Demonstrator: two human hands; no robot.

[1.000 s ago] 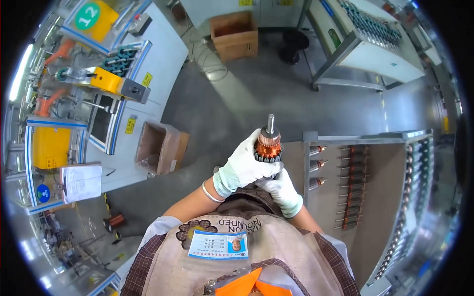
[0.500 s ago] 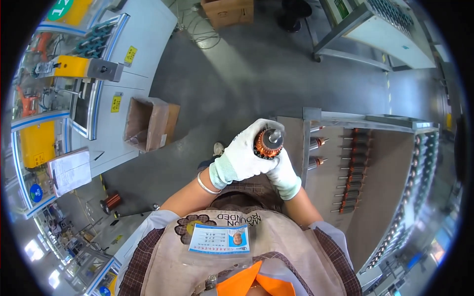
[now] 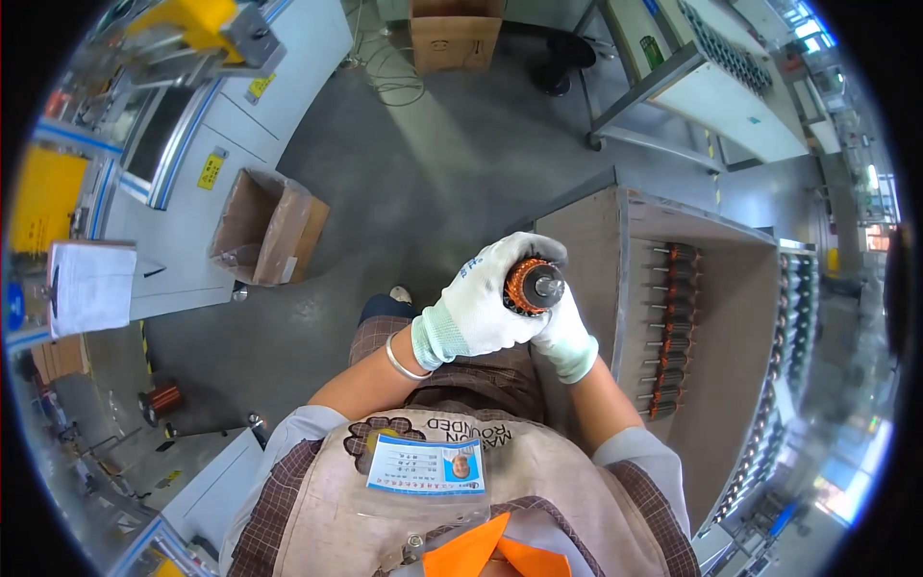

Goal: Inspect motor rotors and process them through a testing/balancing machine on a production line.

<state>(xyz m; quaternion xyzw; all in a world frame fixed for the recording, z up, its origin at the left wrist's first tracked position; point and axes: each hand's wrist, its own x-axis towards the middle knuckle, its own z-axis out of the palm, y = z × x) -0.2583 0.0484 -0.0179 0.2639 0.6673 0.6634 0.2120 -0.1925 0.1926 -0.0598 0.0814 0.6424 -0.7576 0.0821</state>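
Note:
Wrapped in my white-gloved left hand [image 3: 481, 303] is a motor armature [image 3: 531, 287], with orange copper windings, a dark ring and a shiny shaft end pointing up toward me. My right hand [image 3: 565, 332], gloved too, closes on the armature's lower right side, its fingers partly hidden behind the part and the other hand. The lower body of the armature is out of sight between the gloves. Right of my hands stands a grey-brown open bin [image 3: 707, 404], where a row of similar armatures [image 3: 676, 332] lies along the inner side.
An open cardboard box [image 3: 269, 231] stands on the floor beside the white machine cabinet [image 3: 245, 135] at left. A clipboard with paper [image 3: 91, 288] rests by the machine. Farther off are another carton [image 3: 455, 43], a black stool [image 3: 562, 65] and a wheeled metal table [image 3: 711, 101].
My view has turned and moved nearer the bin on the right. Both hands keep hold of the armature, whose shaft end now tilts more to the right and toward me.

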